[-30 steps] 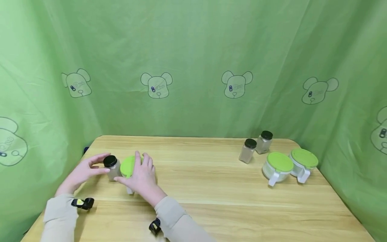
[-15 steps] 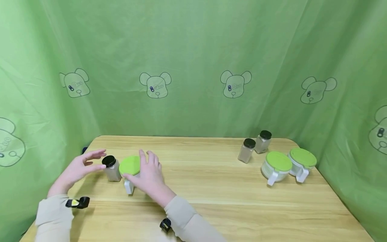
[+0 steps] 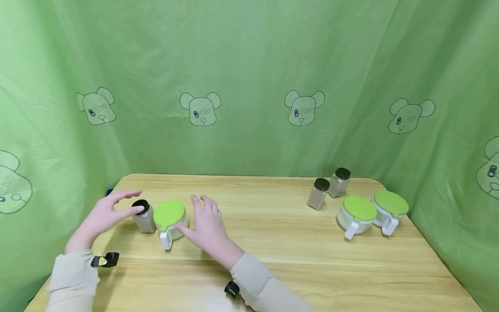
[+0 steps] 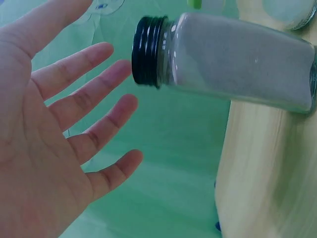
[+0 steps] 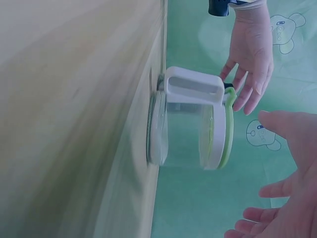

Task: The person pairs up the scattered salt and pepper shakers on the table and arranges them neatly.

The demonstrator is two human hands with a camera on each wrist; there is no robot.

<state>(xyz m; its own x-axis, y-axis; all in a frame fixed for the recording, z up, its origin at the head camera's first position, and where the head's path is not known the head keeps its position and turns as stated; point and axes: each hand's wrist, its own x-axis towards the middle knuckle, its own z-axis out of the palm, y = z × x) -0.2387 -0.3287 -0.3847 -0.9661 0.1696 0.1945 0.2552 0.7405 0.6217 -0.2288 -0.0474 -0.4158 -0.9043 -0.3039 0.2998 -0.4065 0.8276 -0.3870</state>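
Note:
At the left of the table stands a square glass jar (image 3: 144,222) with a black screw lid, filled with greyish powder in the left wrist view. My left hand (image 3: 102,217) is spread beside and above it, thumb overlapping the lid in the head view; in the left wrist view its fingers (image 4: 116,116) are apart from the jar. Right of the jar sits a clear seasoning pot (image 3: 170,221) with a green lid and white handle turned toward me. My right hand (image 3: 210,225) is held to its right with fingers spread, and the right wrist view shows a gap between hand and pot (image 5: 193,129).
On the right of the wooden table (image 3: 265,260) stand two more black-lidded jars, a nearer one (image 3: 318,197) and a farther one (image 3: 339,184). Two green-lidded pots stand there too, one (image 3: 356,216) left of the other (image 3: 390,210). A green curtain (image 3: 249,143) hangs behind and at both sides.
My right hand has drawn off the green-lidded pot to the right, uncovering its lid and handle. My left hand has opened slightly wider beside the black-lidded jar, which stays in place.

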